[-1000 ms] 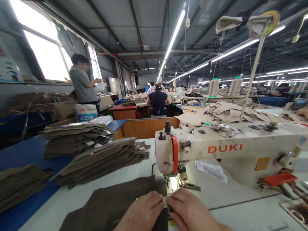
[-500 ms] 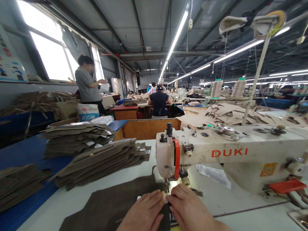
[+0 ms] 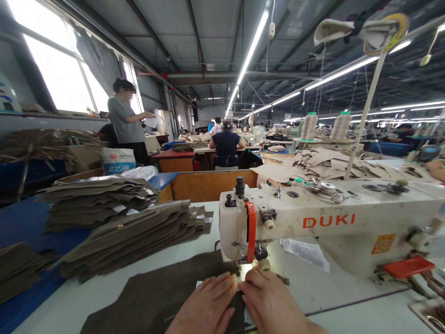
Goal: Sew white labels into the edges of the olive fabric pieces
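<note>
A dark olive fabric piece (image 3: pixel 156 287) lies on the sewing machine table, its right edge under the needle area of a white DUKI sewing machine (image 3: pixel 292 208). My left hand (image 3: pixel 208 301) rests on this fabric, fingers stretched out and pressing it down just before the needle. A bit of white label (image 3: pixel 199 284) peeks out beside those fingers. Bent inward, the fingers of my right hand (image 3: pixel 269 297) pinch the fabric's right edge close to the presser foot. Both hands' fingertips nearly meet there, and they hide the exact grip.
Stacked olive fabric pieces (image 3: pixel 139 236) lie left of the machine, with another stack (image 3: pixel 100 199) behind. White printed labels (image 3: pixel 306 253) sit under the machine arm. Beige cut pieces (image 3: pixel 323 164) and thread cones (image 3: pixel 309 126) are beyond. One person (image 3: pixel 125 120) stands left; another (image 3: pixel 226 146) sits ahead.
The whole view has shifted slightly, so the surroundings sit further left. Both hands stay at the needle area on the fabric, with hardly any change in their pose.
</note>
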Motion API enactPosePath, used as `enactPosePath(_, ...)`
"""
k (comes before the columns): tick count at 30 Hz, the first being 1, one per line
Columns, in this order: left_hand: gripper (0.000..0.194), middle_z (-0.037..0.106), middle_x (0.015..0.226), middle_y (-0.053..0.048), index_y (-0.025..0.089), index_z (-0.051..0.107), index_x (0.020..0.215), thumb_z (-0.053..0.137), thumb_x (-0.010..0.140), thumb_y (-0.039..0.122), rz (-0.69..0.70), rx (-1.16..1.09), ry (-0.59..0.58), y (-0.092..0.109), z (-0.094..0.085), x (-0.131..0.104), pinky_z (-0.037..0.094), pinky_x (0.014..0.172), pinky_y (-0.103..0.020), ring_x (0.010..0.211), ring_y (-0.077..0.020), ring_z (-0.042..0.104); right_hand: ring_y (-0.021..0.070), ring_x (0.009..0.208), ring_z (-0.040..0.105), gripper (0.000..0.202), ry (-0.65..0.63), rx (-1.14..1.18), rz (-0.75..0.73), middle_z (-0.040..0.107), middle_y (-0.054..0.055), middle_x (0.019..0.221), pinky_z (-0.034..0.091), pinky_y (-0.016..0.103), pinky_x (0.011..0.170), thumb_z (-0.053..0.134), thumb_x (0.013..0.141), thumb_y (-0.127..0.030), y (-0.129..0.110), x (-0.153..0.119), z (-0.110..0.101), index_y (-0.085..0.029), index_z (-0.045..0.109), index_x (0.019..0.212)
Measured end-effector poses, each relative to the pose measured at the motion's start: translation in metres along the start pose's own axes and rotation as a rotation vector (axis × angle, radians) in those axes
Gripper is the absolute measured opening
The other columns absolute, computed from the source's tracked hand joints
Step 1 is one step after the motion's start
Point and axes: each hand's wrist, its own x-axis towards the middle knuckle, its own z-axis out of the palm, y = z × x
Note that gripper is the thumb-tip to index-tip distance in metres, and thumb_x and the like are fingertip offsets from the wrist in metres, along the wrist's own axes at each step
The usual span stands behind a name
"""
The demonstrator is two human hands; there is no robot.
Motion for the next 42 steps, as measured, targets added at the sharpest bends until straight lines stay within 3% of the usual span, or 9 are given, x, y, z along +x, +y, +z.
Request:
enactPosePath(5,0.039,0.068,0.121,-0.005,0.020,0.054,0.129,0.045,0.091,0.023,-0.018,-0.030,0.007,-0.006,0.010,-0.002,0.054,0.093,-0.033,0.109,-0.0190,0.065,0.0182,0.079,0.056,0.013,0.019,0.013,0.019,0.064,0.002,0.091,0.047,0.029,0.081,0.061,0.082,-0.009,0.001,0.002,-0.001,-0.020,0.063,0.090)
enactPosePath(13,0.040,0.068,0.123,-0.004,0.021,0.056,0.127,0.055,0.087,0.018,-0.068,-0.062,-0.083,-0.001,-0.006,0.008,0.052,0.096,-0.032,0.112,-0.0188,0.064,0.0184,0.079,0.057,0.014,-0.016,-0.007,0.031,0.064,0.003,0.092,0.047,0.029,0.080,0.059,0.083,-0.009,0.000,0.003,-0.003,-0.019,0.061,0.091)
enactPosePath(22,0.039,0.068,0.122,-0.005,0.017,0.055,0.128,0.053,0.089,0.020,-0.003,-0.016,-0.046,-0.005,-0.001,0.006,0.053,0.095,-0.031,0.111,-0.0181,0.064,0.0183,0.077,0.055,0.015,0.057,-0.009,-0.005,0.063,0.002,0.088,0.046,0.030,0.077,0.063,0.081,-0.007,0.001,0.002,0.003,-0.019,0.062,0.091)
enactPosePath(35,0.032,0.067,0.123,-0.006,0.021,0.061,0.123,0.050,0.094,0.026,-0.125,0.016,-0.148,-0.012,0.002,0.018,0.052,0.097,-0.039,0.111,-0.0222,0.065,0.0174,0.075,0.053,0.011,0.056,-0.039,0.017,0.063,0.002,0.087,0.044,0.029,0.074,0.064,0.082,-0.007,-0.001,0.003,-0.001,-0.018,0.061,0.085)
enactPosePath(38,0.033,0.066,0.126,-0.005,0.022,0.060,0.125,0.053,0.093,0.025,-0.131,-0.011,-0.126,-0.013,0.002,0.013,0.052,0.097,-0.037,0.113,-0.0218,0.064,0.0175,0.076,0.054,0.011,0.060,-0.013,0.012,0.062,0.002,0.084,0.044,0.028,0.074,0.061,0.084,-0.007,0.000,0.000,0.000,-0.018,0.061,0.083)
enactPosePath(42,0.045,0.062,0.132,-0.003,0.025,0.050,0.137,0.055,0.092,0.025,-0.072,0.023,-0.116,-0.011,-0.006,-0.012,0.049,0.100,-0.031,0.119,-0.0192,0.060,0.0168,0.077,0.056,0.015,0.168,0.112,-0.055,0.061,0.001,0.079,0.043,0.025,0.070,0.058,0.083,-0.005,0.003,-0.008,0.004,-0.019,0.060,0.080)
